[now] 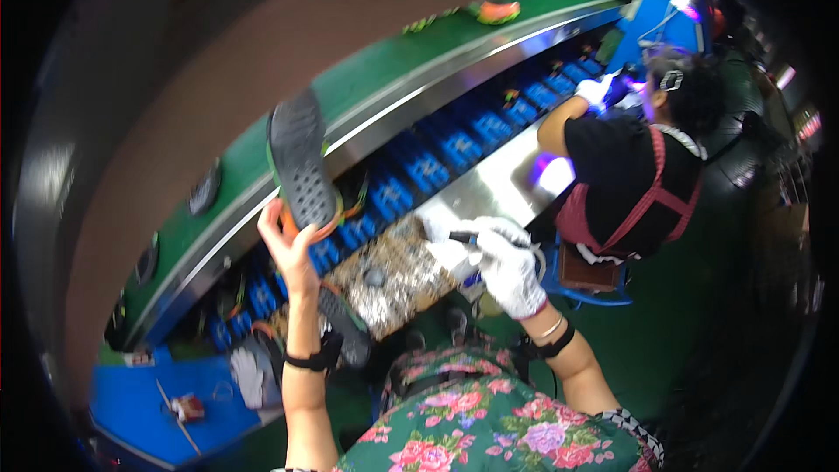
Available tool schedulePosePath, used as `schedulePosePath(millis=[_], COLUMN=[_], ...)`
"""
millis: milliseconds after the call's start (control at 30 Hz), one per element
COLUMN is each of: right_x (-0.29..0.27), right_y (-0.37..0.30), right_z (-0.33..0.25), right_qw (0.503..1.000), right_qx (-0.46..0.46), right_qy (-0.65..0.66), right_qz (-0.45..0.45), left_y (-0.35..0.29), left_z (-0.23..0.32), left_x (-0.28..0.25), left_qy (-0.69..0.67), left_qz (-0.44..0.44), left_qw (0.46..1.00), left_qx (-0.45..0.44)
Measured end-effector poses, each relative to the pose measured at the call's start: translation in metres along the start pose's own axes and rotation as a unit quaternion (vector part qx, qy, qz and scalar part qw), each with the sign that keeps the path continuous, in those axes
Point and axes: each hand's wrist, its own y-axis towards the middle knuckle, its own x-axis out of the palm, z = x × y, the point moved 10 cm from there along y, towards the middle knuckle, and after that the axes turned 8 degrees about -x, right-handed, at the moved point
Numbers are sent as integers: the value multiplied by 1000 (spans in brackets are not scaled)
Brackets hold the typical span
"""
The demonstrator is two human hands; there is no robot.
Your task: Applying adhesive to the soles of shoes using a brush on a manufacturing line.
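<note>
My bare left hand (293,253) grips a shoe (301,157) by its heel end. The shoe's dark grey sole, dotted with holes, faces up, and orange shows round the heel; its toe points away over the edge of a green conveyor belt. In a white glove, my right hand (511,271) is closed round a thin, dark-tipped tool (461,236) whose exact kind I cannot make out. The tool is apart from the shoe. Below both hands lies a worn, stained work surface (393,280) with a small dark lump (375,277) on it.
Several shoes, one of them orange (496,12), ride on the green belt (376,61). Blue racks (428,170) line its lower side. A co-worker (634,157) sits at the right. Another dark shoe (345,323) is near my left forearm. A glove (249,376) lies by a blue table (131,402).
</note>
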Motion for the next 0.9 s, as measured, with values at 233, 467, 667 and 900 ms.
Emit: schedulePosePath(millis=[233,467,667,900], right_x=[70,69,92,96], right_y=[25,45,36,40], right_z=[-18,-109,-67,-69], right_qw=[823,985,939,969], right_qx=[218,-144,209,148], right_qy=[521,21,270,186], right_qz=[57,-93,-45,-66], left_y=[-35,-147,-179,-172], left_z=[-104,-84,-55,-54], left_x=[22,48,61,53], left_qy=[-125,-303,-463,-480], left_qz=[-96,-212,-219,-181], left_qw=[927,806,720,743], left_qx=[-341,-462,-469,-430])
